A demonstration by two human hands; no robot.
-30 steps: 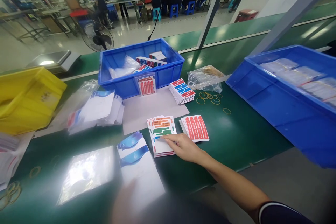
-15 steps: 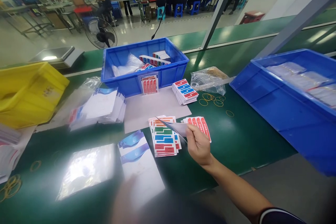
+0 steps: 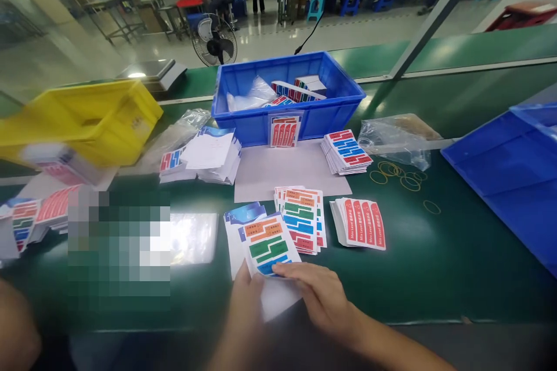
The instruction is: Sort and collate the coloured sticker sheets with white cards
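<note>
A sticker sheet with orange, green and blue labels is tilted toward me near the table's front edge. My left hand is closed at its lower left, blurred. My right hand grips its lower right, fingers lying over the printed face. White paper shows below the sheet between my hands. Behind it lie blue-and-white booklets, partly covered. To the right are a fanned pile of multicoloured sticker sheets and a stack of red label sheets.
A blue bin stands behind, with a packed sticker set against its front. Sticker stacks, rubber bands and another blue bin are rightward. A yellow bin and someone's blurred arm are left.
The view has swung left. My right hand has brought a sheet from the sticker piles down toward me, and my left hand has come up to it. The printed face now shows.
</note>
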